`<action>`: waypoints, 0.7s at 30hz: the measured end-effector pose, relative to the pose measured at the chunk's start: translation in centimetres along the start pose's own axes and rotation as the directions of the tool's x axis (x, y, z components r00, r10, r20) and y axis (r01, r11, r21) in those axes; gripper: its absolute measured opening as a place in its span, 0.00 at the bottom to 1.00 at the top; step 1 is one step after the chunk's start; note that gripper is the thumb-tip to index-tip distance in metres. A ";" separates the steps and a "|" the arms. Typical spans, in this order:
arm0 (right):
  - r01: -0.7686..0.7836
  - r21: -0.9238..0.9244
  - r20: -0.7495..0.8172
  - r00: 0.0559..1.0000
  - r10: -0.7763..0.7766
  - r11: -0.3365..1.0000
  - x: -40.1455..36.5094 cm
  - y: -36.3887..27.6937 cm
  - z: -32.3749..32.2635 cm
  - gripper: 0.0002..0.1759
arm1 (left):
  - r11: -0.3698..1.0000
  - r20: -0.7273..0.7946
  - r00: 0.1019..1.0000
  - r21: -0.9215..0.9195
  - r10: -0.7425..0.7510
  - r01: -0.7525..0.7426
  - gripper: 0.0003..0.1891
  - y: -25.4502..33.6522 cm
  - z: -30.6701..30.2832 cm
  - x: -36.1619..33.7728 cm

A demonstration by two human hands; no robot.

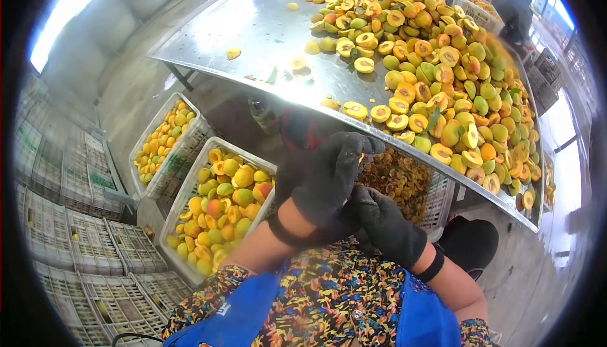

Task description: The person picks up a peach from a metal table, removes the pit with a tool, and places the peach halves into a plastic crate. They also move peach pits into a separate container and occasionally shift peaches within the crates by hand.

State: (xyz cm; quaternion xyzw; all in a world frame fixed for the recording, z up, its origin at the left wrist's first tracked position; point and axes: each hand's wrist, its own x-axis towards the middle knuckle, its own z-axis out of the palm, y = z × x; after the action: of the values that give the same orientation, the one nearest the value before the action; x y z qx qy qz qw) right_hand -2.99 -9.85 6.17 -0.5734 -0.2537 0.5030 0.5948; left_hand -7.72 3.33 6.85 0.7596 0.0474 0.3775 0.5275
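Observation:
My left hand (332,179), in a black glove, is in front of my chest with its fingers curled closed. A small orange speck shows by its fingertips, but what the hand holds is hidden. Close against it, my right hand (389,224), also in a black glove, has its fingers bent and pressed together; anything inside them is out of sight. Just beyond both hands is the metal table (208,28), bearing a large heap of halved yellow-orange stone fruit (449,81), some with brown pits showing. Below the hands stands a crate of brown pits (395,179).
A white crate of fruit (179,238) stands left of my legs, with another fruit crate (144,186) behind it. Stacked plastic crates (95,243) line the far left. The table's raised edge (436,165) runs close ahead. Another person (515,15) is at the upper right.

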 end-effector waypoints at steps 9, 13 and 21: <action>-0.501 0.200 0.284 0.852 0.440 0.842 -0.8 -1.3 -1.7 0.28 | 0.855 0.482 0.849 -0.327 -0.216 0.403 0.15 -4.1 -1.2 0.6; -0.599 0.410 0.499 0.778 0.381 0.687 -0.4 -0.1 -3.2 0.30 | 0.760 0.571 0.797 -0.424 -0.199 0.493 0.18 -4.1 -1.7 1.0; -0.654 0.666 0.639 0.749 0.178 0.359 0.1 2.8 -7.0 0.34 | 0.365 0.364 0.856 -0.790 -0.368 0.493 0.22 -6.9 4.8 -0.8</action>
State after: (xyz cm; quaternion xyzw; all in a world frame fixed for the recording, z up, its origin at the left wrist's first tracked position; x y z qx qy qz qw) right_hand 2.35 -13.17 1.98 -0.1021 0.0615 0.8170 0.5643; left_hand -3.01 2.27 -0.14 0.3734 0.0162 0.1493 0.9154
